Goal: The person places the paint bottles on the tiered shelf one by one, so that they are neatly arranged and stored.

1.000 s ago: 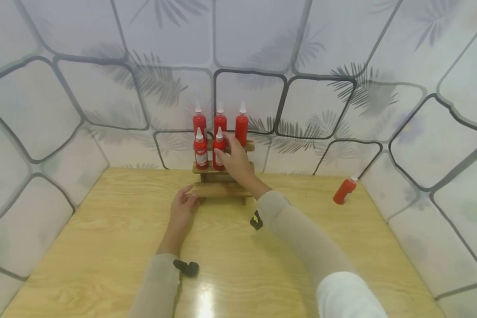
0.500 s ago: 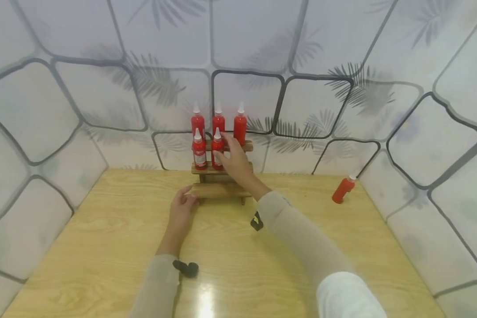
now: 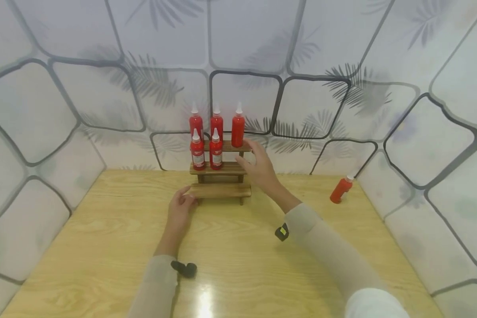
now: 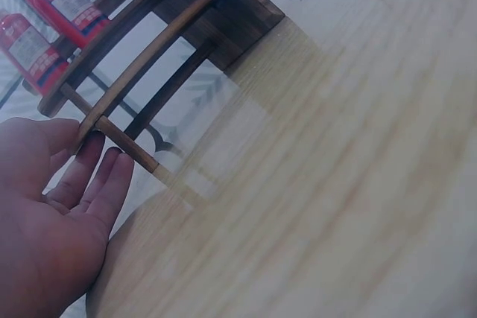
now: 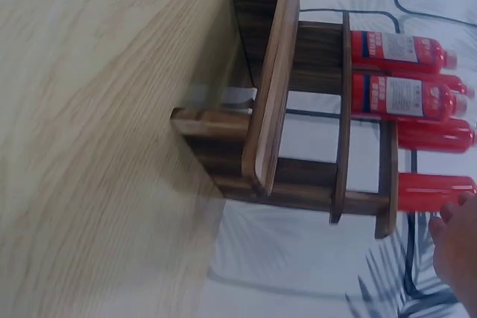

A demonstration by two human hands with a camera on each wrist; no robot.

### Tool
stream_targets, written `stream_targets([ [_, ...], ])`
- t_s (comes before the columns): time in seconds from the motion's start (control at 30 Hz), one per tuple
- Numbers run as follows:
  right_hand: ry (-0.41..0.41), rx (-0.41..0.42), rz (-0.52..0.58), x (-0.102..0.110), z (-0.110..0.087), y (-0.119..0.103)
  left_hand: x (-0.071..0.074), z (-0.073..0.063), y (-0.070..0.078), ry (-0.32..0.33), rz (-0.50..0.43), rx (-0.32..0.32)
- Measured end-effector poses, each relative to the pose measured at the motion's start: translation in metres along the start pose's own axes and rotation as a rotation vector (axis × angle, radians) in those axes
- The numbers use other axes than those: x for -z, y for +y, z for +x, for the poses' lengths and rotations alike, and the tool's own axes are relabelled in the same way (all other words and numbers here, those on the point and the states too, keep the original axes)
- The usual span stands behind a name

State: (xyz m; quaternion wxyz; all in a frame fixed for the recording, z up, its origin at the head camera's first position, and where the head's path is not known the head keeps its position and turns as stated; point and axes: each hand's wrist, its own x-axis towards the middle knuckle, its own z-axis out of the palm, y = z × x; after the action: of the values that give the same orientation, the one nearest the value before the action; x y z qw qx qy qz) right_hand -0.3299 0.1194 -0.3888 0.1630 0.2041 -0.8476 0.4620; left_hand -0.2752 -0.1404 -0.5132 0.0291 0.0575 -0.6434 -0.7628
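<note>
A three-step wooden rack (image 3: 221,191) stands against the back wall. Three red bottles with white nozzle caps line its top step, among them the rightmost bottle (image 3: 237,131). On the middle step stand two more, a left bottle (image 3: 198,155) and a second bottle (image 3: 216,154) beside it. My left hand (image 3: 179,207) holds the left end of the lowest step; in the left wrist view its thumb lies at the board's edge and the fingers curl beneath. My right hand (image 3: 261,170), fingers spread and holding nothing, hovers just right of the rack's upper steps.
Another red bottle (image 3: 341,190) rests tilted-looking on the wood-grain table (image 3: 103,247) at the right, near the side wall (image 3: 433,176). Patterned walls close in the back and both sides. A small black camera (image 3: 188,270) sits on the left wrist.
My right hand has let go of the second bottle on the middle step and drawn away to the right. The left hand keeps its place at the rack.
</note>
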Motion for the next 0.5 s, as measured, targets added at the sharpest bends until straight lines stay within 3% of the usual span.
stream_targets([
  [0.17, 0.015, 0.005, -0.030, 0.027, -0.019, 0.014, 0.002, 0.002, -0.002, -0.004, -0.011, 0.002],
  [0.5, 0.152, 0.001, -0.117, 0.091, -0.055, 0.046, 0.000, 0.002, -0.002, -0.009, -0.020, -0.003],
])
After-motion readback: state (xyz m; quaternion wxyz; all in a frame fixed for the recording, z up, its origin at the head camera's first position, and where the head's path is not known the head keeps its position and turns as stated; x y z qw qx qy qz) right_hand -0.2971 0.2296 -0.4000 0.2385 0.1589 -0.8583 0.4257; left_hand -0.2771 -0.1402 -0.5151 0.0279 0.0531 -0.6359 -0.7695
